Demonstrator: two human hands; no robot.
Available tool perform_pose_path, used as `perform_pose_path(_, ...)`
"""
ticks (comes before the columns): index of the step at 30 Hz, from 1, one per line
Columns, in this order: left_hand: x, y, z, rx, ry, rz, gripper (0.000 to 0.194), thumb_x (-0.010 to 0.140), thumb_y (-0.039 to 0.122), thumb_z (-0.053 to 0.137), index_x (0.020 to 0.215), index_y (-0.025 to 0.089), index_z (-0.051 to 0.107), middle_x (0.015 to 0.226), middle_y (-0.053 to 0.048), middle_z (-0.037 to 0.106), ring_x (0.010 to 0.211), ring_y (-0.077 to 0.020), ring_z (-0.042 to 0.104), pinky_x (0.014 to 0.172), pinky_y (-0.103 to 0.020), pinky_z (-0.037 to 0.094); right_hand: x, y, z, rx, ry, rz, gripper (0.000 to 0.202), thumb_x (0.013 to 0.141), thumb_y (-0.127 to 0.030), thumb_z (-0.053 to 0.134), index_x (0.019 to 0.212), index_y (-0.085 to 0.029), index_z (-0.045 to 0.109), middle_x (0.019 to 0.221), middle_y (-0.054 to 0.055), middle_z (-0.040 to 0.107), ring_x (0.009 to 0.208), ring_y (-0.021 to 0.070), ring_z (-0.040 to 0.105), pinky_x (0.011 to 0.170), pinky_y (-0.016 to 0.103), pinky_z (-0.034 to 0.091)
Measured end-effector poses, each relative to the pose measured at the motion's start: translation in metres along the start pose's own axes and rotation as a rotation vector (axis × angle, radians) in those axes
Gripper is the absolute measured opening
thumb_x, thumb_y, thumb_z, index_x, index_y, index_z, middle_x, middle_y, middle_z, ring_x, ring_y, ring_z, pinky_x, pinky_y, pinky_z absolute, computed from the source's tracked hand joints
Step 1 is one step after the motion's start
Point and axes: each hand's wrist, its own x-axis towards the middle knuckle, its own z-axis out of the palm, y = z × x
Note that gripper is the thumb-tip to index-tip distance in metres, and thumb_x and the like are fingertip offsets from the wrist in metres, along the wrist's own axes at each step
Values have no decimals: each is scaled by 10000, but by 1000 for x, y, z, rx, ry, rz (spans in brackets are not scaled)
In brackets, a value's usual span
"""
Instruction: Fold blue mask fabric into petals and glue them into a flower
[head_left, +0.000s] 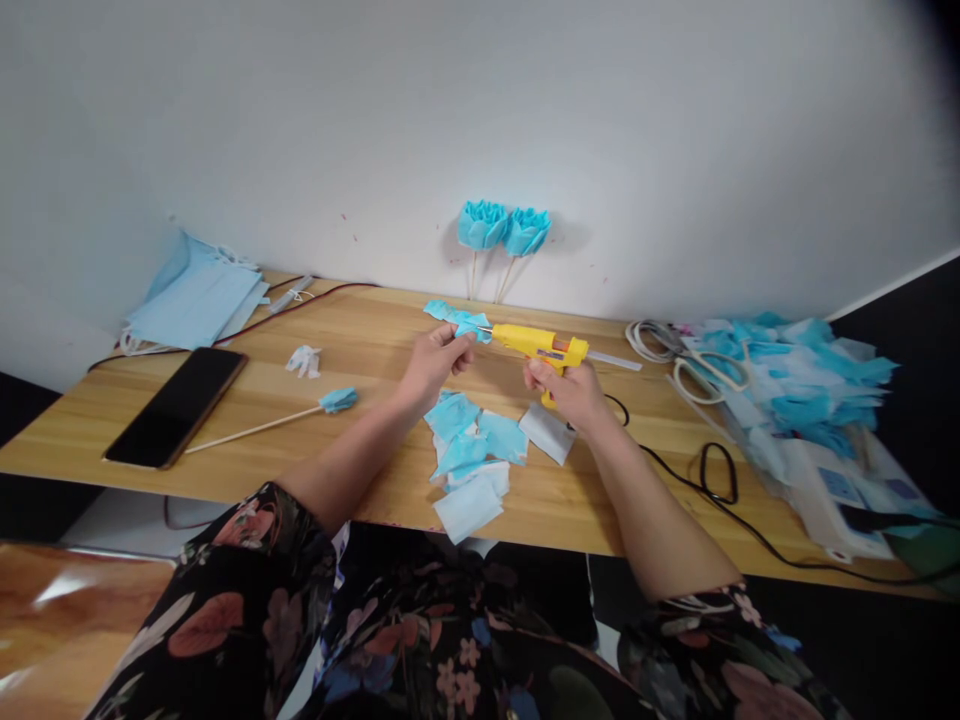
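Observation:
My right hand (568, 388) is wrapped round the handle of a yellow hot glue gun (525, 340), with a clear glue stick (615, 360) sticking out of its back end. My left hand (441, 360) pinches a small piece of blue fabric (474, 325), and the gun's nozzle points at that piece, apparently touching it. Just beyond my left hand lie further blue pieces (439, 308). Between my forearms, a loose pile of cut blue and white fabric pieces (469, 455) lies near the table's front edge.
Two blue fabric flowers (484, 225) on sticks lean against the wall. At left are face masks (199, 300), a black phone (176, 408), a white scrap (304, 362) and a stick with a blue tip (262, 428). Scissors (709, 375), blue scraps (810, 375) and a black cable (750, 525) lie right.

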Motion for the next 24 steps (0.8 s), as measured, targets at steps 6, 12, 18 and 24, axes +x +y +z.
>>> perform_pose_path(6,0,1,0,21,9,4,267,779,342,722,647,174,562,566,28,569,488,-63,471,511,-227,345,-1,0,-1,-51,0,24,443,794,-621,652,632,-210,616,681,24,639,651,153,569,631,290,468)
perform_pose_path(12,1,0,-1,39,32,21,237,776,308,711,640,177,569,552,29,568,487,-67,463,510,-226,341,-2,-3,-8,-181,-39,23,360,820,-578,638,750,-239,735,876,44,752,847,211,668,786,338,528)
perform_pose_path(18,4,2,-4,12,77,30,250,786,291,694,619,177,547,546,30,561,475,-60,453,502,-220,347,6,1,-23,123,33,-2,508,766,-717,686,964,-250,712,1023,74,755,869,214,684,672,316,558)
perform_pose_path(24,2,-1,-3,2,-8,-16,301,767,373,737,625,176,560,563,19,576,482,-64,471,494,-220,353,26,42,-70,-37,415,350,430,806,-640,696,833,-212,655,688,46,652,559,173,573,496,298,485)
